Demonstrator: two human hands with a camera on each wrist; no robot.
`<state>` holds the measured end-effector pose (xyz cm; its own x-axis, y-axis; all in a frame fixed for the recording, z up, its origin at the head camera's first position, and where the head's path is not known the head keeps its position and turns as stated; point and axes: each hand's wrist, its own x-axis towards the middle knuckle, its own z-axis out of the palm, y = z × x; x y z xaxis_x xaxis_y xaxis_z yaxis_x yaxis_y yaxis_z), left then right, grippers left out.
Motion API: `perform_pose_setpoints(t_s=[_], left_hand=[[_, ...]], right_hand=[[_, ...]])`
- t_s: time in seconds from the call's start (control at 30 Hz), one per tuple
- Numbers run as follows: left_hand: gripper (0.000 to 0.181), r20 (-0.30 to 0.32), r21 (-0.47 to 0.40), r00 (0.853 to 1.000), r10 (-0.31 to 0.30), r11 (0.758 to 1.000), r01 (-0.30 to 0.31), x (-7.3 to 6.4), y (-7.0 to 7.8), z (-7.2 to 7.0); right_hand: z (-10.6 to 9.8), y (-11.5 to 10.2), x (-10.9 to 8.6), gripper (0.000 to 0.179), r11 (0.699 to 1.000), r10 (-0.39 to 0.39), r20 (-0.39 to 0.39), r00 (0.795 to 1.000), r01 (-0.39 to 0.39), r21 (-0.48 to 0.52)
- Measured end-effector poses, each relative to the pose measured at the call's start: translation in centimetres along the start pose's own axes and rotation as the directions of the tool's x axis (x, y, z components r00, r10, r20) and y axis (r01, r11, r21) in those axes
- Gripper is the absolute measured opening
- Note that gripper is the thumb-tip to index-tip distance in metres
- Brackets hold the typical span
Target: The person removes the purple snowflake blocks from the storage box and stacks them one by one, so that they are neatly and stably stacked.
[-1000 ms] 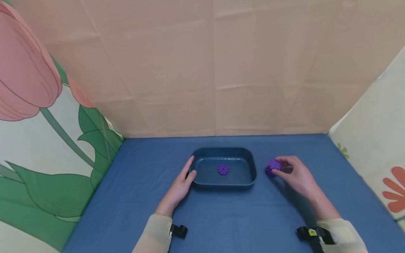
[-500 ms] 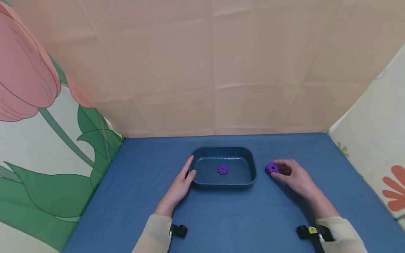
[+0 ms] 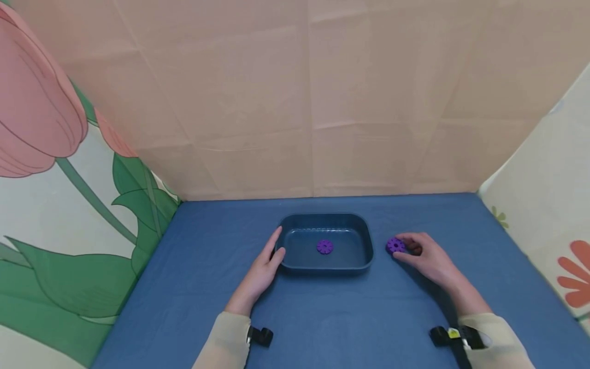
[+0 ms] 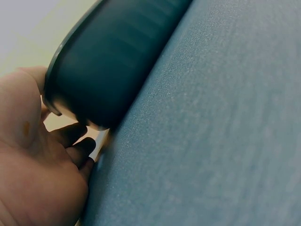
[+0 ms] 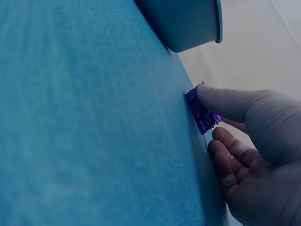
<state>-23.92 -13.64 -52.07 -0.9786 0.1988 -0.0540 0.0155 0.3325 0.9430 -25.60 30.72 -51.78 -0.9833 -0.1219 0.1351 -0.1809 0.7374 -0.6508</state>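
A dark blue rectangular tray (image 3: 324, 267) with rounded corners rests on the blue tabletop, and a purple notched disc (image 3: 324, 247) lies flat inside it. My left hand (image 3: 261, 270) holds the tray's left end, thumb over the rim and fingers along the outer side. In the left wrist view, the other fingers curl below the rim beside the tray wall. To the right of the tray, my right hand (image 3: 427, 259) pinches a stack of purple notched discs (image 3: 395, 245) between thumb and fingers. The right wrist view shows the stack's layered edge (image 5: 203, 112) close at the tabletop.
Blue cloth (image 3: 341, 323) covers the table. A beige sheet (image 3: 313, 102) stands behind it, with a tulip-patterned panel (image 3: 69, 277) on the left and a flower-patterned panel (image 3: 548, 205) on the right. Both wrists carry small black cameras.
My right hand has shifted slightly left and lower with the purple discs, which have come down and turned flatter, notched face up. The left hand and tray stay put.
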Motion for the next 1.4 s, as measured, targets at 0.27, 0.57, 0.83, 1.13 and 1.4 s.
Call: perform_pose_setpoints(t_s=[0.27, 0.57, 0.83, 1.13, 1.4], left_hand=[[0.065, 0.001, -0.007, 1.0, 0.006, 1.0, -0.006, 0.0, 0.0, 0.0], [0.065, 0.003, -0.007, 1.0, 0.004, 1.0, -0.004, 0.0, -0.2, 0.0], [0.065, 0.006, 0.002, 1.0, -0.001, 1.0, 0.001, 0.0, -0.1, 0.1], [0.065, 0.006, -0.002, 1.0, -0.006, 1.0, 0.006, 0.0, 0.1, 0.0], [0.067, -0.009, 0.01, 1.0, -0.02, 1.0, 0.02, -0.1, 0.2, 0.0]], right_hand=[[-0.1, 0.0, -0.1, 0.051, 1.0, 0.011, 0.011, 1.0, -0.011, -0.002], [-0.2, 0.1, -0.1, 0.054, 1.0, 0.015, 0.014, 1.0, -0.015, -0.005], [-0.4, 0.1, -0.2, 0.06, 1.0, -0.026, 0.001, 1.0, 0.026, 0.0], [-1.4, -3.6, 0.6, 0.062, 0.996, -0.058, -0.073, 0.996, 0.062, 0.063], [-0.7, -8.9, 1.8, 0.054, 0.98, -0.158, -0.086, 0.984, 0.167, 0.108]])
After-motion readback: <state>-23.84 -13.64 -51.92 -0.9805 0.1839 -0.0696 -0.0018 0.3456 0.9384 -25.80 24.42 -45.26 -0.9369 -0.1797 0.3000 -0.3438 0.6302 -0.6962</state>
